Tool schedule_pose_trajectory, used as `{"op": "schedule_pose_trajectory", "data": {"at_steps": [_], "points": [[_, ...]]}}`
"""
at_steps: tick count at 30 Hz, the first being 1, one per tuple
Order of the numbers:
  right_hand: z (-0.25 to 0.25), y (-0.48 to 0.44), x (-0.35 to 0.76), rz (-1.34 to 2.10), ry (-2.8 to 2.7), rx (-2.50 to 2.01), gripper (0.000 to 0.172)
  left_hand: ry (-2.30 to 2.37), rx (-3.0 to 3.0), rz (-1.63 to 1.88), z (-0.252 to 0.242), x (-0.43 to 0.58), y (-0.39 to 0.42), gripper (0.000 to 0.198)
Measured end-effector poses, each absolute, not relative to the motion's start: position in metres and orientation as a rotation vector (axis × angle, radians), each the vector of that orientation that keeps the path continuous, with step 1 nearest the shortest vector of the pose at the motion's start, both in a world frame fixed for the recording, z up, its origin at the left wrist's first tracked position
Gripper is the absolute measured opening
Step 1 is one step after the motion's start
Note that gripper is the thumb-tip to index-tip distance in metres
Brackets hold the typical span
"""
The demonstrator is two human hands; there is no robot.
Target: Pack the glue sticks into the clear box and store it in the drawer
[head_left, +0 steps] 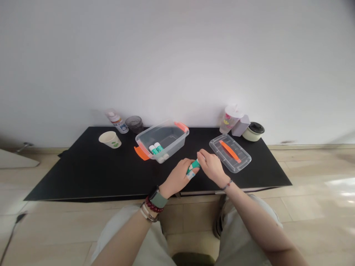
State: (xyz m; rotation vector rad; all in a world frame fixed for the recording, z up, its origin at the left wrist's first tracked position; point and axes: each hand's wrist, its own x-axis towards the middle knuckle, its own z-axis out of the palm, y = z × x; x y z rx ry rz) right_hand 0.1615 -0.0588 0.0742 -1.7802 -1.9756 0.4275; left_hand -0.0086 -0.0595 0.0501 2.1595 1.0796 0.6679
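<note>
My left hand (pixel 176 178) grips a green-and-white glue stick (pixel 193 166) above the black-topped table (pixel 72 177). My right hand (pixel 211 167) pinches the stick's far end with its fingertips, and the fingers partly hide that end. Just left of my hands stands a clear plastic box (pixel 162 139) with orange handles. Inside it lie two similar glue sticks (pixel 156 149), with white rounded items (pixel 162 158) at its near corner. A clear lid (pixel 230 153) with an orange handle lies flat to the right of my right hand.
A paper cup (pixel 110 139), a spray bottle (pixel 117 122) and a dark glass (pixel 134 124) stand at the table's back left. A straw cup (pixel 230 119), a lilac box (pixel 240 125) and a cream lidded pot (pixel 253 131) stand back right, against a white wall (pixel 177 55).
</note>
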Motion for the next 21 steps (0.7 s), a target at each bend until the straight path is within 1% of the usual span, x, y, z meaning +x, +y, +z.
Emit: {"op": "schedule_pose_trajectory", "data": {"at_steps": [4, 7, 9, 12, 13, 14, 16, 17, 21], "points": [[0.071, -0.062, 0.162, 0.402, -1.983, -1.605, 0.028, 1.124, 2.148, 0.7, 0.06, -0.006, -0.061, 0.04], [0.069, -0.063, 0.165, 0.457, -1.903, -1.393, 0.027, 1.126, 2.148, 0.732, 0.073, -0.006, -0.057, 0.038], [0.068, -0.062, 0.17, 0.504, -1.788, -1.273, 0.03, 1.18, 2.127, 0.847, 0.087, -0.012, -0.046, 0.047], [0.069, -0.061, 0.176, 0.524, -1.713, -1.223, 0.031, 1.395, 2.063, 1.113, 0.109, -0.028, -0.013, 0.071], [0.069, -0.061, 0.178, 0.527, -1.721, -1.229, 0.03, 1.489, 2.056, 1.182, 0.114, -0.035, 0.001, 0.074], [0.07, -0.061, 0.179, 0.532, -1.737, -1.235, 0.029, 1.567, 2.07, 1.205, 0.118, -0.041, 0.016, 0.07], [0.071, -0.062, 0.18, 0.53, -1.782, -1.239, 0.028, 1.69, 2.129, 1.151, 0.117, -0.054, 0.044, 0.058], [0.071, -0.062, 0.18, 0.521, -1.81, -1.238, 0.028, 1.738, 2.153, 1.07, 0.114, -0.06, 0.056, 0.056], [0.071, -0.063, 0.18, 0.463, -1.93, -1.254, 0.028, 1.825, 2.195, 0.658, 0.085, -0.073, 0.087, 0.052]]}}
